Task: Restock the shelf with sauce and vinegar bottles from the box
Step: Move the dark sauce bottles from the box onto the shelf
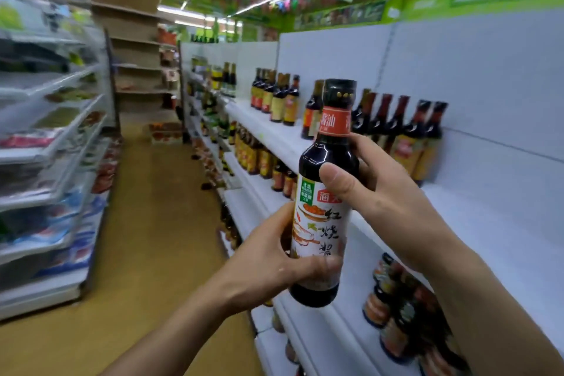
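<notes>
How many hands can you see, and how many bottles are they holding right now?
Hands: 2, the left hand and the right hand
Bottles being held: 1, the sauce bottle, gripped by both hands
Total: 3
The shelf bottles overlap and blur too much to count.
</notes>
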The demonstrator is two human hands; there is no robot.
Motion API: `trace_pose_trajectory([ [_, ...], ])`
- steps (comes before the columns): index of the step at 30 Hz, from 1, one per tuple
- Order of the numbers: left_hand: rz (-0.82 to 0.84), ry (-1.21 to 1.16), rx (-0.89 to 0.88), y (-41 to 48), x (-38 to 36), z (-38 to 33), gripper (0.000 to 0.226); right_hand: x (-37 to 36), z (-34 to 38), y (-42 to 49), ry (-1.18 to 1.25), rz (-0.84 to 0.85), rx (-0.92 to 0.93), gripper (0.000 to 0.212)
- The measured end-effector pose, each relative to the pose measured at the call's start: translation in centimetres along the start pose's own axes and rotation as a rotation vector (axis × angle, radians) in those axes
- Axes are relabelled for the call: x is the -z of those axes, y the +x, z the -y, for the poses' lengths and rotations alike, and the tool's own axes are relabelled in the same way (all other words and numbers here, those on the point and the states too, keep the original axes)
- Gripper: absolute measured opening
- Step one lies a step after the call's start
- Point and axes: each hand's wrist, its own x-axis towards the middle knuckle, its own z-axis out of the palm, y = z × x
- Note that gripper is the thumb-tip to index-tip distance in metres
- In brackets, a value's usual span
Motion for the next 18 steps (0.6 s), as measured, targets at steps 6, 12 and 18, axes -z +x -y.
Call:
trace_pose_trajectory([
  [6,0.158,0.002,-0.072,5.1,-7.0,-3.7,0.054,8.8,1.0,-2.5,-0.081,-0.145,-0.026,0.048],
  [12,0.302,-0.054,-0.094,10.1,-14.6,-4.8,0.057,16.7,0.2,-5.6,-0.134,-0.250,-0.067,0.044],
  [18,0.467,-0.072,-0.099,14.6,-22.7,-4.8,0.053,23.8,-1.7,-8.6,-0.211,-0.356,-0.176,0.052],
])
